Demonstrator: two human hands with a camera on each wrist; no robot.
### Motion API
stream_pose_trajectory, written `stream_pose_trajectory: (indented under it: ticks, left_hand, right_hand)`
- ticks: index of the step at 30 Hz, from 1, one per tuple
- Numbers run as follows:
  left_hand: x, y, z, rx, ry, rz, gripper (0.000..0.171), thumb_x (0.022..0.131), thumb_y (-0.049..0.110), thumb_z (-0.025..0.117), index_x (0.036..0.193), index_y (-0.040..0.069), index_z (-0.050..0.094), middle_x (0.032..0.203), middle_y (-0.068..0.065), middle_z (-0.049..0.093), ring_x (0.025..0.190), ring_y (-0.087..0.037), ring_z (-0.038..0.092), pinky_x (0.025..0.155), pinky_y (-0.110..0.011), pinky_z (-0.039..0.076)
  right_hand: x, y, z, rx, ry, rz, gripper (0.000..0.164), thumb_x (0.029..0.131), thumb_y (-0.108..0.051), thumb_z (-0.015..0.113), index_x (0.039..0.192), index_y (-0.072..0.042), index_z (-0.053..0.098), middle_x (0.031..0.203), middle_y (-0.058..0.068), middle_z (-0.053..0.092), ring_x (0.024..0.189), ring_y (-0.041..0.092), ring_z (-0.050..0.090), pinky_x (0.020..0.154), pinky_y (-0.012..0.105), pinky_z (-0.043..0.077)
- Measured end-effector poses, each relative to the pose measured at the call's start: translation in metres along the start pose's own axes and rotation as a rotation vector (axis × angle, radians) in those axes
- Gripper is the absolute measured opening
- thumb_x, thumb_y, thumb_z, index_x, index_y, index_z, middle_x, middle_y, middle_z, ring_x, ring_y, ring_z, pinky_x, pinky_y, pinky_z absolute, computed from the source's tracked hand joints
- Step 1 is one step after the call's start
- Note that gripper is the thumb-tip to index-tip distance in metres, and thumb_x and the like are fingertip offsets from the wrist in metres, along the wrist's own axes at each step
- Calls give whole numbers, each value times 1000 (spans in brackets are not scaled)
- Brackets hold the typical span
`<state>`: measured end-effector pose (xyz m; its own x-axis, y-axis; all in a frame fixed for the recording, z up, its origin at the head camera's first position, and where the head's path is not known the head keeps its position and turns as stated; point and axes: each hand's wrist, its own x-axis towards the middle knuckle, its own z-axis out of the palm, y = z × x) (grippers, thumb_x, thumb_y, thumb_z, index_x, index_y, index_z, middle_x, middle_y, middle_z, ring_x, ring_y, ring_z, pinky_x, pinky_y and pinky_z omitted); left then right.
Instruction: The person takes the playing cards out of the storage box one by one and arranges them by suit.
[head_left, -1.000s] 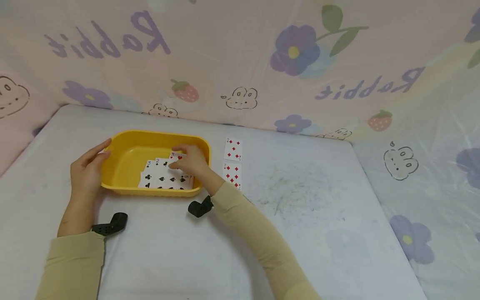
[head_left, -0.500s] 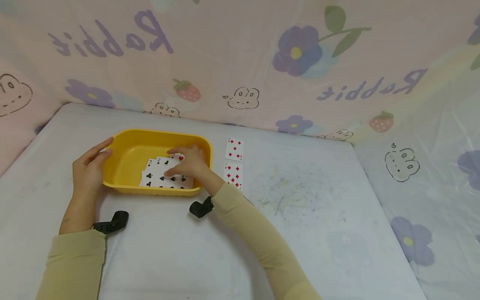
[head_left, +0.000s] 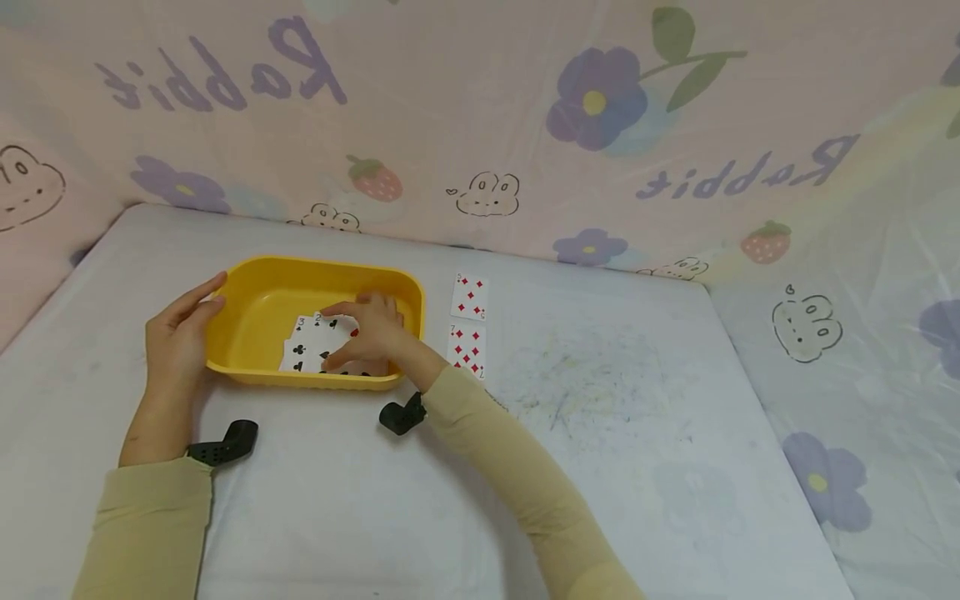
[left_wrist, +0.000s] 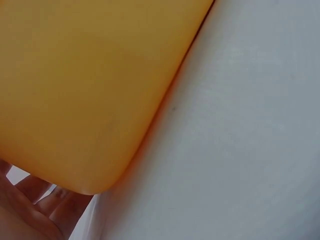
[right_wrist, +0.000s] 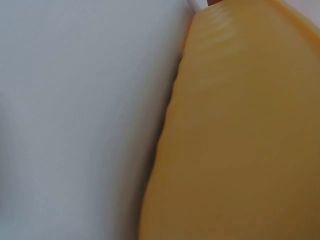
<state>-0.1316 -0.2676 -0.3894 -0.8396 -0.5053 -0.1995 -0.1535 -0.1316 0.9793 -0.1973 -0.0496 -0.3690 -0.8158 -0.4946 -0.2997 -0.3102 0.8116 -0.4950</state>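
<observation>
A yellow plastic tub [head_left: 258, 333] stands on the table, with several playing cards [head_left: 300, 333] overlapping face up in its right half. My left hand [head_left: 176, 337] holds the tub's left end, thumb at the rim; the left wrist view shows fingers [left_wrist: 62, 207] behind the outer wall. Inside the tub, my right hand [head_left: 375, 329] is over the cards, thumb and index finger spread apart across the two of clubs. It hides most of the right-hand cards, including part of a red heart card. The right wrist view mostly shows the tub's outer wall [right_wrist: 240, 125].
Right of the tub, the five of diamonds [head_left: 470, 297] and the seven of diamonds [head_left: 467, 350] lie face up in a column. The white tabletop [head_left: 615, 492] has a greyish smudged patch. A printed cloth [head_left: 465, 108] hangs behind the table.
My right hand has shifted left across the cards, from the three of hearts to the two of clubs. My left hand stays at the tub's end.
</observation>
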Motion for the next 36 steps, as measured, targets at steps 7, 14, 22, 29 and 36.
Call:
stream_pose_trajectory:
  ticks: [7,14,22,29,36]
  left_hand:
    - [0,1,1,7,-3,16,33,94,27,61,127,27,64,121,20,62,120,-3,44,91,-1,38]
    - [2,0,2,15,12,-2,33,94,28,61,127,28,64,127,20,60,125,-3,43,95,-1,36]
    - [2,-1,0,-16,5,12,33,93,27,63,125,27,65,118,20,63,119,-2,46,90,-1,39]
    - [1,-2,0,-30,-6,39,31,93,24,63,123,25,67,110,23,65,112,0,49,86,-1,41]
    - [0,-1,1,-12,0,28,32,93,25,62,125,25,66,114,25,64,122,-2,45,92,-1,37]
  right_hand:
    - [-3,1,1,-14,27,-35,56,71,-40,83,123,-36,63,137,2,41,122,20,30,100,33,28]
    - [-3,2,2,-3,-87,-113,42,77,-30,80,117,-32,68,119,0,52,109,15,37,83,19,33]
    - [-5,3,2,82,-138,-164,39,80,-19,78,117,-23,64,108,0,54,102,14,44,82,15,38]
    - [-6,6,1,290,-99,-193,28,82,-12,75,106,-18,62,94,0,56,82,13,52,64,15,46]
    - [-4,6,1,426,126,-182,30,89,-12,67,119,-14,63,93,0,59,81,10,53,65,13,43]
